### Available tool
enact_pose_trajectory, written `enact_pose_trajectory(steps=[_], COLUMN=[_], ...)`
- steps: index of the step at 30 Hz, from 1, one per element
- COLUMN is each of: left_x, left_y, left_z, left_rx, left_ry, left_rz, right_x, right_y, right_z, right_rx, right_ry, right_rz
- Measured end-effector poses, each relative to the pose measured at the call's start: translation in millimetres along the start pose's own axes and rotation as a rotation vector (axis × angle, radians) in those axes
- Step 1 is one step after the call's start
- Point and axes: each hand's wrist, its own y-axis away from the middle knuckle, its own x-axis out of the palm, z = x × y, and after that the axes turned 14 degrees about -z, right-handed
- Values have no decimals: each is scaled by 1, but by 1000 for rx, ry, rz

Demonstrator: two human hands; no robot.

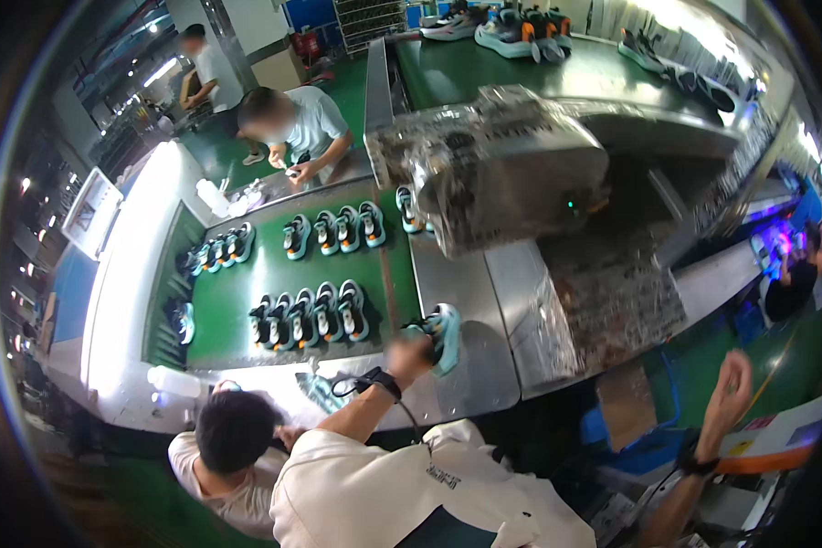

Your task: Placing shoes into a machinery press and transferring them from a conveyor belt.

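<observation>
While a shoe (446, 340) is held, machinery (511, 173) flanks the belt (315, 268).

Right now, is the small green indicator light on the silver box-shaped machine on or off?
On: the indicator light shows as a bright green dot on the machine.

Dark lettering (521, 131) ran in short line along upper part of film-wrapped machine (511, 187), slanted, partly lost among creases and glare. Small block of dark print (444, 476) stood on chest of camera wearer's cream shirt (365, 489), tilted, too small to make out surely. White-framed board (91, 212) at far left bore large dark marks, blurred past reading. No wording legible with certainty on any of three.
</observation>
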Motion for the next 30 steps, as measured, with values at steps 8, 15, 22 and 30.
enact_pose_trajectory(steps=[8, 15, 22, 30], left_x=[18, 52, 88, 90], left_y=[-193, -326, -426, -454], left_z=[-75, -136, -157, -118], left_rx=[197, 260, 594, 849], left_ry=[179, 111, -186, -627], left_rz=[-154, -236, -574, -479], right_x=[285, 523, 576, 544], right_y=[-246, -363, -413, -363], right_z=[257, 285, 251, 294], right_rx=[-879, -865, -599, -563], right_ry=[-63, -5, 7, 344], right_rz=[306, 714, 747, 761])
